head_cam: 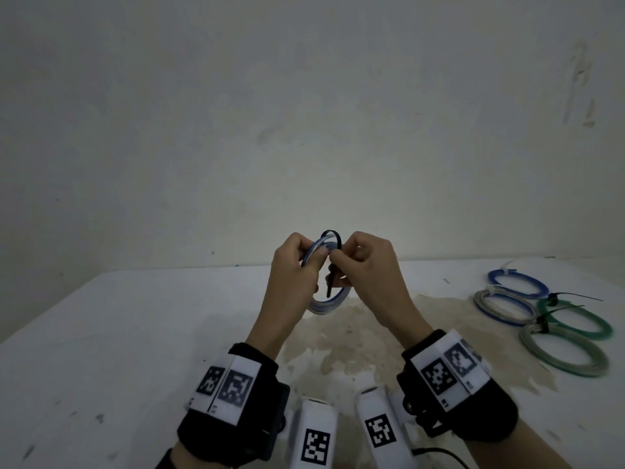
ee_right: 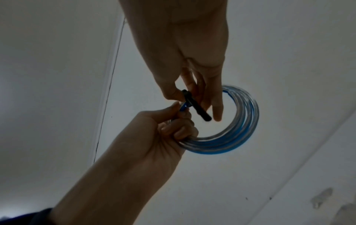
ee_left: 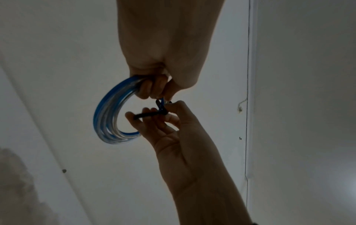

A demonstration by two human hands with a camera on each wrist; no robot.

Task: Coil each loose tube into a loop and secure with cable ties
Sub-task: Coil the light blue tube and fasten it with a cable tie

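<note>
Tying Off a Coil in Mid-Air

Holding a blue-and-clear coil [head_cam: 326, 304] up above the table [head_cam: 135, 333], the person works with both hands raised close together over the middle of it, nearer the far edge. The left hand [head_cam: 297, 265] has its fingers curled round one side of the coil, bunching the turns in the fist, thumb and fingertips pressed at the top. The right hand [head_cam: 368, 265] pinches a black tie [head_cam: 330, 279] between thumb and forefinger just beside the left fingertips. The tie arches over the top of the bundle, and its free end hangs down through the ring. From the left wrist the coil [ee_left: 108, 112] curves away from the fist as several stacked turns, and the tie [ee_left: 148, 115] lies across the right fingers [ee_left: 134, 120]. From the right wrist the tie [ee_right: 194, 105] sticks out straight below the right hand [ee_right: 185, 45], whose other fingers point down inside the ring [ee_right: 240, 121], while the left hand [ee_right: 154, 137] grips the turns from below.

Near the right edge of the table lie four finished coils, touching or overlapping: a blue one [head_cam: 517, 282] farthest back, a grey-and-blue one [head_cam: 504, 306], a green one [head_cam: 575, 319] and a pale one [head_cam: 564, 352] nearest. Black ties with long tails stick out between them. A brownish stain [head_cam: 355, 333] spreads over the table under the hands.
</note>
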